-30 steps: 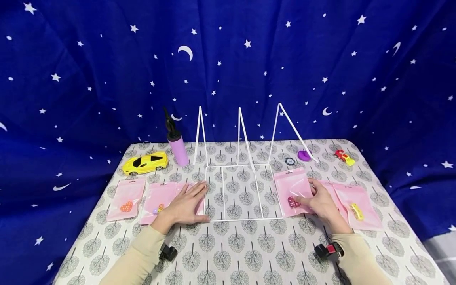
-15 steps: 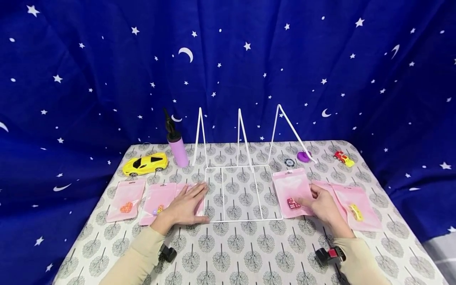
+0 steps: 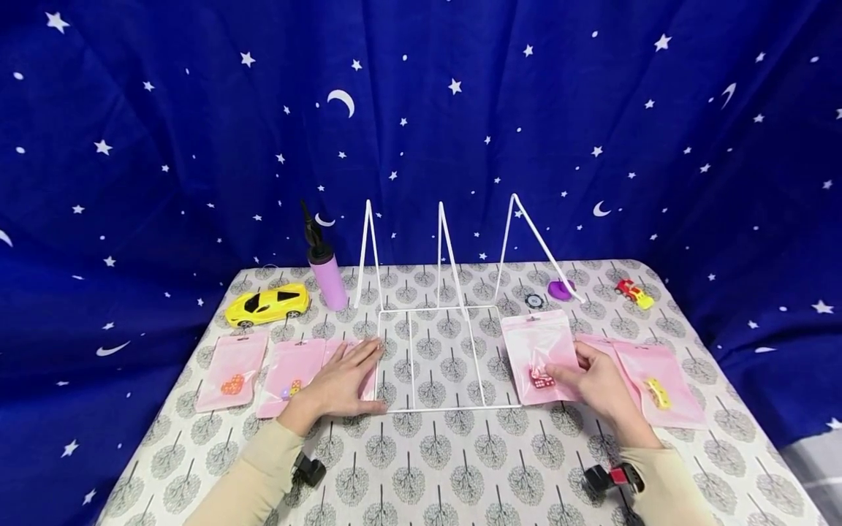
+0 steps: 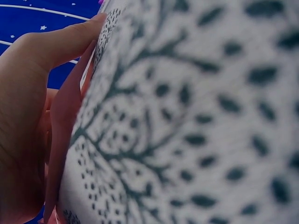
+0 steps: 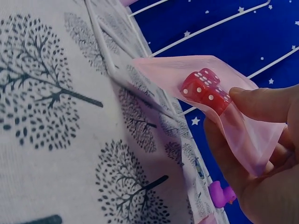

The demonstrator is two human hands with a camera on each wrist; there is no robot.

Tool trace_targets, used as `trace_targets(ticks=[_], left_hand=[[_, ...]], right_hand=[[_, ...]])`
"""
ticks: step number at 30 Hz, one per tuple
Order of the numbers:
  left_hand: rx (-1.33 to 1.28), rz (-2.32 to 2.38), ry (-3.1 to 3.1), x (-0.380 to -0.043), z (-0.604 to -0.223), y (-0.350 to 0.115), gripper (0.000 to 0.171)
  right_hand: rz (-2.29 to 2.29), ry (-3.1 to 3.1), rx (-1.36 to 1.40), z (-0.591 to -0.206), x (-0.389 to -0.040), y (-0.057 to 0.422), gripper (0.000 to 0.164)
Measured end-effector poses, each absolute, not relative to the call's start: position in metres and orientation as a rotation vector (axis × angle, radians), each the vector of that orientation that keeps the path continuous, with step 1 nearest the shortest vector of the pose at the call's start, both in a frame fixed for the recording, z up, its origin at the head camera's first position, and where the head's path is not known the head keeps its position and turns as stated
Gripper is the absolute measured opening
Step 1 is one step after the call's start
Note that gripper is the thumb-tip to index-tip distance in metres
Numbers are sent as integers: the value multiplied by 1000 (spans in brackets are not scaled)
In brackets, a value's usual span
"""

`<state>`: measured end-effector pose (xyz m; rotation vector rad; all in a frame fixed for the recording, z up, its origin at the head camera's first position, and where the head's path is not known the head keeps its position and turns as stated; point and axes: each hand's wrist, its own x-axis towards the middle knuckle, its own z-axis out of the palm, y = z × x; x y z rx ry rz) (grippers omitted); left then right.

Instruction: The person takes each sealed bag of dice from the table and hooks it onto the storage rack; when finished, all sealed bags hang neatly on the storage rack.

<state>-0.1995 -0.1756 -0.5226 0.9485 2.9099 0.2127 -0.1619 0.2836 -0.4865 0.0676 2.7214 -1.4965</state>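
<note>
A pink pouch [image 3: 538,336] with red dice [image 5: 203,88] inside is pinched between the thumb and fingers of the right hand [image 3: 604,389], just beside the right end of the white wire rack [image 3: 454,409]. Its slotted top is pointed towards the blue curtain [image 3: 421,146], its long axis set front to back, slightly askew to the left. The second pouch [image 3: 334,348] is largely hidden beneath the left hand [image 3: 340,380], its fingers stretched straight. Orange dice [image 3: 232,384] are contained in the leftmost pouch [image 3: 242,354], a yellow item [image 3: 658,393] in the rightmost pouch [image 3: 647,361]
</note>
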Motion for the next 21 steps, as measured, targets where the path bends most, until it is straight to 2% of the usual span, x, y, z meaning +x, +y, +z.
trace_targets(ticks=[9, 21], left_hand=[[948, 217, 2902, -198, -524, -176, 112], [952, 173, 2904, -199, -524, -176, 113]], right_hand=[[-1658, 2622, 2, -481, -153, 279, 45], [-1648, 2694, -69, -459, -132, 267, 40]])
